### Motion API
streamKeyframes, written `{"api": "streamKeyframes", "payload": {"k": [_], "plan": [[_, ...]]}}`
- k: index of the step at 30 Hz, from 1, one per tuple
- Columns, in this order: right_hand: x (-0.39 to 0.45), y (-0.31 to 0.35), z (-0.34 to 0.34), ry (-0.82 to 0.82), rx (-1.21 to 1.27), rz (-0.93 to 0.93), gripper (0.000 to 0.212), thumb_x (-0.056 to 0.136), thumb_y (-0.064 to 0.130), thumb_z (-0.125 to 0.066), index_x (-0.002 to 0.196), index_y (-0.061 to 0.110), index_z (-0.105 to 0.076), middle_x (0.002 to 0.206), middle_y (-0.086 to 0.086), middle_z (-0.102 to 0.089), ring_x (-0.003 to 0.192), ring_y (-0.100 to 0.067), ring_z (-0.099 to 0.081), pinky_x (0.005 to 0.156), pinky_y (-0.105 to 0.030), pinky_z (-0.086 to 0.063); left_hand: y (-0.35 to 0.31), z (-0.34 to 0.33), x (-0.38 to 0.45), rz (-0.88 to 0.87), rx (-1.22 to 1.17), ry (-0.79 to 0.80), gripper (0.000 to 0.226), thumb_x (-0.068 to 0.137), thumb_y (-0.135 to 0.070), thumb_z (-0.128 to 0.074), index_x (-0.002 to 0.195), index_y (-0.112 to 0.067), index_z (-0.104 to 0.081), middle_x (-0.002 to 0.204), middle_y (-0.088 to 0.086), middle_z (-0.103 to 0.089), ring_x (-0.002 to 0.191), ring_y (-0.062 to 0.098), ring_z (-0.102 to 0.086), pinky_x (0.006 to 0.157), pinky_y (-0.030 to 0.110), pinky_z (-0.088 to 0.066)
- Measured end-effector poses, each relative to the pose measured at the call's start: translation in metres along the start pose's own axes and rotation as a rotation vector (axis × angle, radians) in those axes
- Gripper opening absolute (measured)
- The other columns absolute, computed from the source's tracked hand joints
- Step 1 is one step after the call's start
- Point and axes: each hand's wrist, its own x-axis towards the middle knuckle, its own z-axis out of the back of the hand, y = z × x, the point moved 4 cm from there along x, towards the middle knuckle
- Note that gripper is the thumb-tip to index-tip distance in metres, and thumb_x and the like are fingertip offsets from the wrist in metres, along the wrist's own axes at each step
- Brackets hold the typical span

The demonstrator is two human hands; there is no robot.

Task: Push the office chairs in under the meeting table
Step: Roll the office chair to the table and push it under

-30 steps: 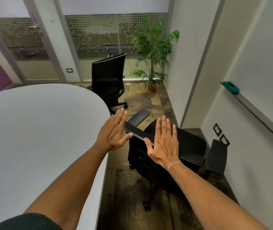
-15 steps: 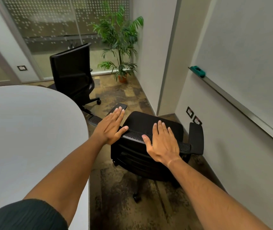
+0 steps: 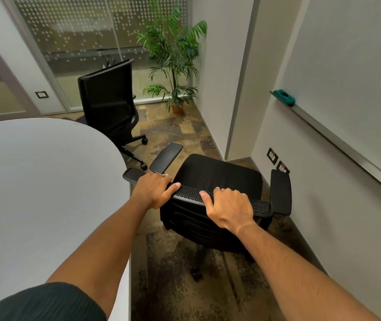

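A black office chair (image 3: pixel 219 174) stands just right of the white meeting table (image 3: pixel 41 181), its seat facing away from me towards the wall corner. Both hands grip the top edge of its mesh backrest: my left hand (image 3: pixel 153 189) near the left end, my right hand (image 3: pixel 228 208) near the right. A second black office chair (image 3: pixel 108 98) stands farther off at the table's rounded far end, its back towards me.
A wall with sockets (image 3: pixel 272 155) and a whiteboard ledge holding a green eraser (image 3: pixel 284 97) runs close on the right. A potted plant (image 3: pixel 175 66) fills the far corner by the frosted glass partition (image 3: pixel 80 38). Patterned floor shows between table and wall.
My hands went from open and hovering flat over the backrest to curled shut around its top edge. The view has turned right and closed in on the chair.
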Motion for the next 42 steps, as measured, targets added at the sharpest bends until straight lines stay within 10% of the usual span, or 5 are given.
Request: {"api": "streamKeyframes", "payload": {"k": [42], "plan": [[-0.010, -0.134, 0.004, -0.079, 0.021, 0.380, 0.059, 0.097, 0.060, -0.016, 0.072, 0.022, -0.054, 0.072, 0.001, -0.060, 0.066, -0.020, -0.061, 0.057, -0.034, -0.039, -0.154, -0.001, -0.034, 0.382, -0.015, -0.095, 0.063, 0.092, -0.062, -0.015, 0.077, -0.018, -0.057, 0.078, 0.003, -0.064, 0.072, 0.023, -0.060, 0.061, 0.035, -0.037]]}}
